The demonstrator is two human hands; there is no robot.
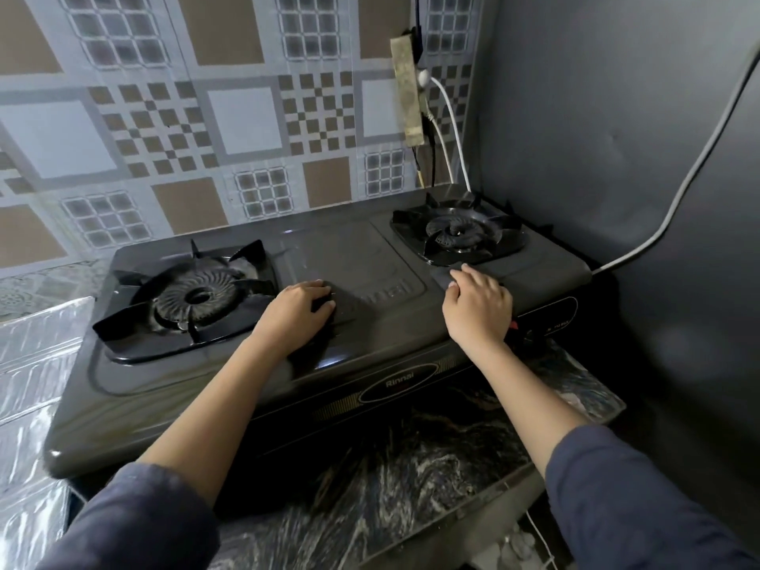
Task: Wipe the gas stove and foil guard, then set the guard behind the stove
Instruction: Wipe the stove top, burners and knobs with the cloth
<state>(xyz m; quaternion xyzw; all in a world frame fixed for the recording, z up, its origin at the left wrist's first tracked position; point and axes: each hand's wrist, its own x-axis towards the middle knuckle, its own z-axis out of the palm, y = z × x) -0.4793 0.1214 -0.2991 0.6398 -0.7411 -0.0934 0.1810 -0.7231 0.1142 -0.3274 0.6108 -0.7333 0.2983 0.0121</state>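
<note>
A dark grey two-burner gas stove stands on a black marbled counter. My left hand presses down on the stove's middle panel, fingers curled over a small dark wiping pad that is mostly hidden. My right hand lies on the stove top just in front of the right burner, fingers loosely apart and holding nothing. The left burner is beside my left hand. The shiny foil guard lies at the far left, beside the stove.
A patterned tiled wall rises right behind the stove. A power strip with white cables hangs above the right burner. A grey hose runs along the grey side wall to the stove's right end.
</note>
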